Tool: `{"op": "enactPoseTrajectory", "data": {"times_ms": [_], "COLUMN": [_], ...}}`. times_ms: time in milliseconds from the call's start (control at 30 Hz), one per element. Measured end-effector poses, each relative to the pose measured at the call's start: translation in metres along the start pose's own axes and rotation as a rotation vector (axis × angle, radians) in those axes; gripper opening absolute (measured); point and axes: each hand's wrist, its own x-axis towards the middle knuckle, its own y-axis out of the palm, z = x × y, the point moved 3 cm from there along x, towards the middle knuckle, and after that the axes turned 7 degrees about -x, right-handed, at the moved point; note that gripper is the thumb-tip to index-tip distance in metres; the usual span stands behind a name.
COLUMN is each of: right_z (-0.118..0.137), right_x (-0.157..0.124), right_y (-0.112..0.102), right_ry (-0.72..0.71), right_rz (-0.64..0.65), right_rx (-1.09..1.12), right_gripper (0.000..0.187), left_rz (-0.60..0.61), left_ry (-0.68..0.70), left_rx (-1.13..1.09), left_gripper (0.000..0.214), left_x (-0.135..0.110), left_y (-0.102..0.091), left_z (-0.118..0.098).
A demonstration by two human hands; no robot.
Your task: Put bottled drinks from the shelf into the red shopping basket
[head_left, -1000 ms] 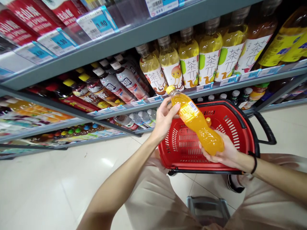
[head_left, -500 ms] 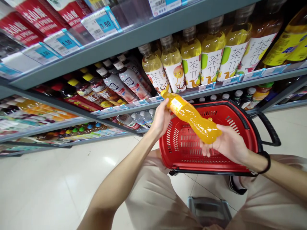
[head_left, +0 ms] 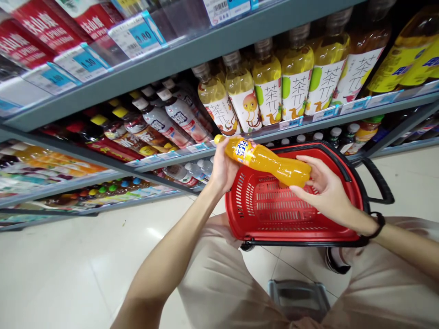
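Note:
An orange soda bottle (head_left: pixel 270 162) with a yellow cap lies nearly level between my hands, its printed label turned up towards me. My left hand (head_left: pixel 224 167) is closed around the neck and cap end. At the base end, my right hand (head_left: pixel 320 189) cups the bottle with thumb and fingers on either side; a dark band circles that wrist. Below the bottle is a red shopping basket (head_left: pixel 240 228) with slotted walls, partly covered by the bottle and my right hand.
Shelves of bottled drinks run along the far side, with tea bottles (head_left: pixel 269 93) behind the basket. Price tags (head_left: pixel 146 34) line the shelf edges. The basket's black handle (head_left: pixel 380 183) sticks out right. A grey stool (head_left: pixel 298 294) shows between my legs.
The bottle has rolled so its label now faces up, and it lies more level, shifted slightly left. My right hand has changed its hold, turning from palm-up to around the base.

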Motion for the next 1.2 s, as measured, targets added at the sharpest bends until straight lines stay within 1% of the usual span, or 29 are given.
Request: {"op": "enactPoseTrajectory", "data": {"times_ms": [67, 133, 267, 300, 367, 467, 633, 733, 833, 933, 1067, 1200], "right_z": [0.003, 0.008, 0.015, 0.015, 0.013, 0.012, 0.013, 0.014, 0.012, 0.010, 0.010, 0.016], "right_x": [0.000, 0.001, 0.002, 0.002, 0.002, 0.003, 0.003, 0.002, 0.003, 0.004, 0.004, 0.003], "right_y": [-0.006, -0.013, -0.022, -0.023, -0.024, -0.022, -0.017, -0.015, -0.014, -0.012, -0.010, -0.011], "right_ry": [-0.095, -0.239, -0.581, -0.631, -0.671, -0.628, -0.496, -0.330, -0.151, -0.050, 0.016, -0.018], "right_rz": [-0.021, -0.022, 0.076, 0.101, 0.120, 0.108, 0.076, 0.032, 0.004, 0.005, 0.012, -0.042], "right_rx": [-0.169, -0.334, -0.577, -0.611, -0.652, -0.638, -0.515, -0.450, -0.323, -0.179, -0.075, -0.079], "right_gripper": [0.066, 0.067, 0.070, 0.072, 0.074, 0.069, 0.064, 0.063, 0.067, 0.069, 0.067, 0.062], "left_rz": [-0.020, -0.031, -0.009, -0.008, -0.020, -0.030, 0.001, 0.019, 0.025, 0.018, 0.017, 0.021], "left_ry": [0.003, 0.006, 0.014, 0.014, 0.016, 0.016, 0.003, 0.024, 0.053, 0.068, 0.058, 0.020], "left_rx": [0.011, 0.039, 0.056, 0.056, 0.074, 0.097, 0.080, 0.075, 0.082, 0.099, 0.078, 0.050], "left_gripper": [0.031, 0.031, 0.031, 0.031, 0.032, 0.033, 0.031, 0.031, 0.033, 0.033, 0.032, 0.028], "left_x": [0.000, -0.001, -0.002, -0.002, -0.002, -0.003, -0.005, -0.005, -0.004, -0.003, -0.003, -0.004], "left_y": [0.000, 0.000, 0.001, 0.001, 0.000, -0.001, 0.001, 0.002, 0.001, 0.000, 0.001, 0.002], "left_z": [0.000, 0.001, 0.000, 0.000, 0.000, 0.000, -0.001, -0.001, -0.001, 0.001, 0.002, 0.004]}}
